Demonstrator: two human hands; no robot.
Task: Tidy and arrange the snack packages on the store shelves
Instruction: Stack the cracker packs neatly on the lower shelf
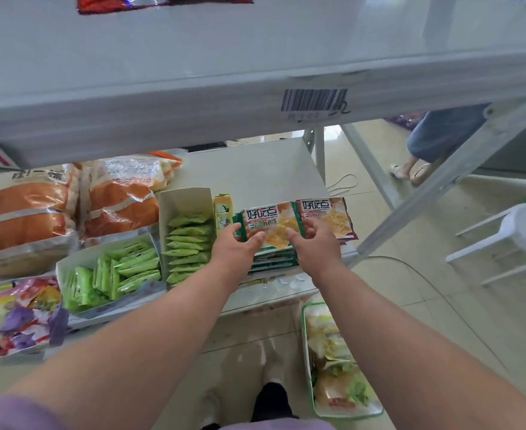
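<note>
On the middle shelf (264, 169) lies a stack of green-edged cracker packets (271, 225). My left hand (236, 246) grips the top packet at its left end, thumb on top. My right hand (314, 243) grips the same packet at its right end. A brown-edged cracker packet (333, 218) lies beside the stack on the right, partly under my right fingers. More green packets of the stack (274, 262) show below my hands.
Two open cartons of small green sachets (187, 240) (112, 274) sit left of the stack, with a yellow box (222, 212) between. Bread bags (69, 206) and mixed candy (16, 315) lie further left. A basket of snacks (336, 361) stands on the floor. Another person's legs (420, 162) and a white stool (516, 234) are at right.
</note>
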